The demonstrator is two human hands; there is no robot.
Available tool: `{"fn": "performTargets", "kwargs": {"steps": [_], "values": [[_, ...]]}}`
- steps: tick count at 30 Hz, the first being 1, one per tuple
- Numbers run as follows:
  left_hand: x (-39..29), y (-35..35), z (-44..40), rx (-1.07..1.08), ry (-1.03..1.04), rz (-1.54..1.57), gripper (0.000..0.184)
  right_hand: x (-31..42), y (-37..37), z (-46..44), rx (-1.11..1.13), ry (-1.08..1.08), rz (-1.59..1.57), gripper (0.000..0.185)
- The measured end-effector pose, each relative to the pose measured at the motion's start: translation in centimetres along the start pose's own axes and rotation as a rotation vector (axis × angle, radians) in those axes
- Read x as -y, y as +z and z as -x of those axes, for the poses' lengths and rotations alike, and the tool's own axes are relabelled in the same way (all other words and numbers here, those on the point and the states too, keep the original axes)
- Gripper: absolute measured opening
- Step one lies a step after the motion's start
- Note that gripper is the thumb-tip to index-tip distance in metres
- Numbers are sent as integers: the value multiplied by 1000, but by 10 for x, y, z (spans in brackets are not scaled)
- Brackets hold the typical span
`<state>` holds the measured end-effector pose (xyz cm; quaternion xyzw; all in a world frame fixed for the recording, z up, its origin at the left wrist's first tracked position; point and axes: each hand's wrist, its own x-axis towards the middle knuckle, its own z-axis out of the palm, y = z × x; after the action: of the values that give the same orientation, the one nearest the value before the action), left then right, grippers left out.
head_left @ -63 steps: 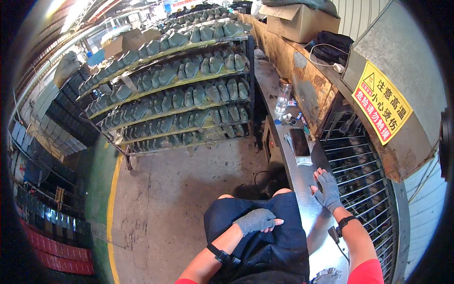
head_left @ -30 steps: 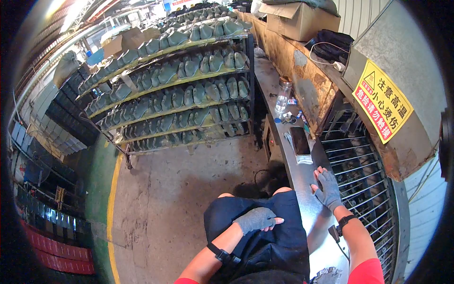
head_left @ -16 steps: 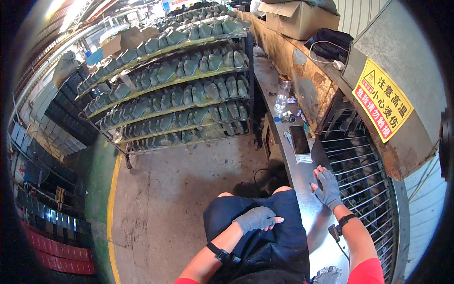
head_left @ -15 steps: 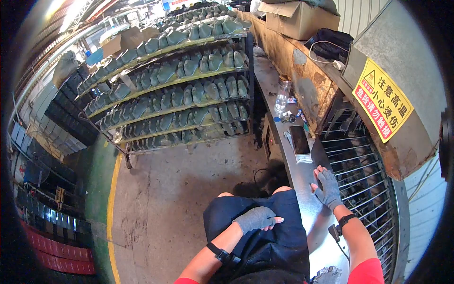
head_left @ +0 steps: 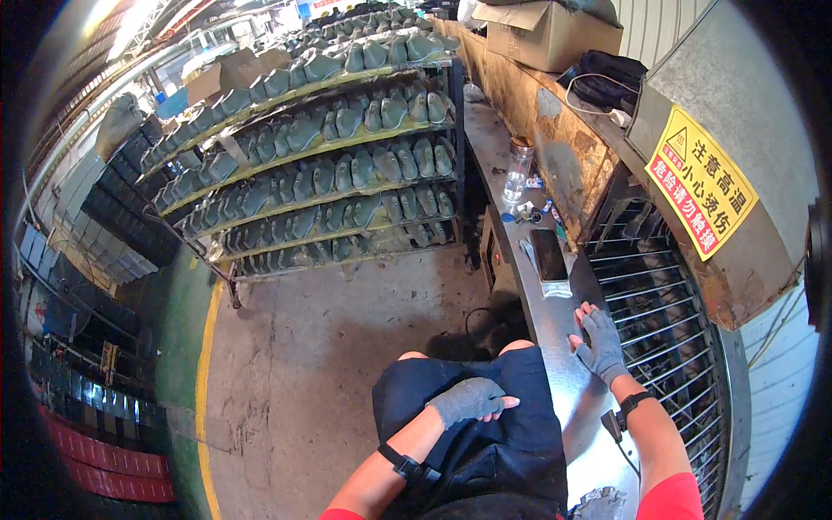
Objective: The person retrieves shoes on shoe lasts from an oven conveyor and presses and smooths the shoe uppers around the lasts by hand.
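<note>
My left hand (head_left: pixel 470 401), in a grey fingerless glove, rests on the dark shorts (head_left: pixel 511 442) over my lap. Its fingers curl in loosely, the thumb sticks out to the right, and no object shows in it. On the shiny metal bench (head_left: pixel 572 407) lies my right hand (head_left: pixel 598 341), gloved alike, with its fingers stretched out and thumb apart, holding nothing. A phone (head_left: pixel 549 255) lies on the bench just beyond that hand. Beside the right hand runs a rack of metal bars (head_left: pixel 659 321).
A bottle (head_left: pixel 518 173) and small items stand farther along the bench. A wheeled rack (head_left: pixel 347 139) carries rows of grey shoe-shaped pieces. A yellow warning sign (head_left: pixel 702 182) marks the metal hood at right. A cardboard box (head_left: pixel 555 39) sits on the ledge; red crates (head_left: pixel 104 459) stand left.
</note>
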<state>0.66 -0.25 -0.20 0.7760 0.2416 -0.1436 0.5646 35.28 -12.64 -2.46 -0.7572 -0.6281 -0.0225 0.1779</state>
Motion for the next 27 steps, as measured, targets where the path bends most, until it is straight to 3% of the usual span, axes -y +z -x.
{"fn": "performTargets", "kwargs": {"steps": [27], "values": [[3,2,-2,-11,-8,22,65,-4,3,1,-4,-6,-11,68]]}}
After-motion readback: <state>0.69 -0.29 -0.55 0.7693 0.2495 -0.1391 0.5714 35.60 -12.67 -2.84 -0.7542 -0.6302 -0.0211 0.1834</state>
